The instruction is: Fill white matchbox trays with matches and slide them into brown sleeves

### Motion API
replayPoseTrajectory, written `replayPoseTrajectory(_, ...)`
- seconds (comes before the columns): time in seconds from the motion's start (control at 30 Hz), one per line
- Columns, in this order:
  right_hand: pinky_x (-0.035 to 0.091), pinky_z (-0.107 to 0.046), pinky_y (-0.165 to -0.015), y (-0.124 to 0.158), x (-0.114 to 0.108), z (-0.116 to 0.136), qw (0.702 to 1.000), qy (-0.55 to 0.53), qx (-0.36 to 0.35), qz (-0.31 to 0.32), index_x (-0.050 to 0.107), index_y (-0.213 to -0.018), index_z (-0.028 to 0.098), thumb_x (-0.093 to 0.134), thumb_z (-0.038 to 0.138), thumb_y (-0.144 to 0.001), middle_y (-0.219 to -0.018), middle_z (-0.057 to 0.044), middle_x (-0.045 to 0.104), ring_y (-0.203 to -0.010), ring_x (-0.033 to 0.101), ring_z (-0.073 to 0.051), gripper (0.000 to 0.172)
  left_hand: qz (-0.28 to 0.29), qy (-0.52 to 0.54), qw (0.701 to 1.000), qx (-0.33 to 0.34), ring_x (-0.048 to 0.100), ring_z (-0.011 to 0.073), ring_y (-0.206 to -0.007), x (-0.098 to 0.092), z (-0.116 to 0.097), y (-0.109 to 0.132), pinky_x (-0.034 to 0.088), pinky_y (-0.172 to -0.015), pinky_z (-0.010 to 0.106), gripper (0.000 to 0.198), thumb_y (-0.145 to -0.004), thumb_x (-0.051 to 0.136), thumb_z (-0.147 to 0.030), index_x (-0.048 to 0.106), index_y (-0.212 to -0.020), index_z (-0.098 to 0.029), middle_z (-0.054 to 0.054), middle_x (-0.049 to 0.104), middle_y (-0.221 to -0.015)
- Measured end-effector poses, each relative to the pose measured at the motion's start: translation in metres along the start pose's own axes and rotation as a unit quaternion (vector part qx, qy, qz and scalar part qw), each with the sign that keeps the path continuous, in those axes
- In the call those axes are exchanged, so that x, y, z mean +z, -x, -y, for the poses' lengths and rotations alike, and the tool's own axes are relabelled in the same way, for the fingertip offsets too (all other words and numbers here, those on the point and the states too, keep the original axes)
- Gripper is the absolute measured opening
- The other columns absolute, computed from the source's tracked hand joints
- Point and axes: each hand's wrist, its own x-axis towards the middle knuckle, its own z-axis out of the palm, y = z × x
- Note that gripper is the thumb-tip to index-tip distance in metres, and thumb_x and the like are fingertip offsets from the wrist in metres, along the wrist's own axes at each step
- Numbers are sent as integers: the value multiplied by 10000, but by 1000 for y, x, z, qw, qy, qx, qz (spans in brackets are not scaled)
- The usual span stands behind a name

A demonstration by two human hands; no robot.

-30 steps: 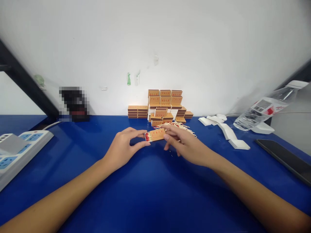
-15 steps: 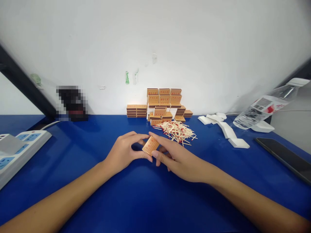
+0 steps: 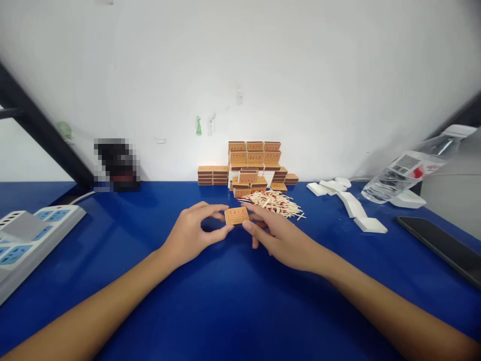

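One matchbox (image 3: 236, 216), with an orange printed face, is held level between both hands over the blue table. My left hand (image 3: 195, 229) grips its left end between thumb and fingers. At the right end, my right hand (image 3: 280, 235) closes its thumb and fingers on the same box. Just behind the hands lies a loose heap of matches (image 3: 278, 203) with red heads. Beyond it, against the wall, stands a stepped stack of matchboxes (image 3: 254, 158), with a lower block of boxes (image 3: 212, 175) to its left.
A power strip (image 3: 52, 235) lies at the left, and a pixelated dark object (image 3: 118, 165) stands behind it. To the right are white pieces (image 3: 351, 203), a tilted plastic bottle (image 3: 413, 163) and a phone (image 3: 439, 245). The white wall (image 3: 169, 75) bounds the back.
The matchbox has turned from a slant to nearly level and risen slightly in view. Both hands still hold it. The whole scene has shifted a little as the head moved.
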Motion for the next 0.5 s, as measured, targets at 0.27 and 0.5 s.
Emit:
replayPoseTrajectory(0.27, 483, -364, -752, -11, -17, -12, 968, 220, -5, -121, 628, -1341, 169, 540, 300, -1061, -1106, -97, 767, -853, 697, -233, 321, -23, -76, 990, -114, 749, 241, -949, -35, 29, -22, 605, -889, 397, 369, -953, 716, -457, 746, -1251, -243, 48, 810, -1055)
replayPoseTrajectory(0.5, 446, -340, -744, -12, -21, -10, 941, 311, 2, -137, 680, -1116, 184, 557, 281, -1063, -1112, -104, 774, -937, 711, -245, 165, -44, -156, 978, -130, 752, 277, -972, -71, 50, -65, 602, -902, 417, 461, -982, 638, -510, 741, -1290, -184, 107, 801, -1140)
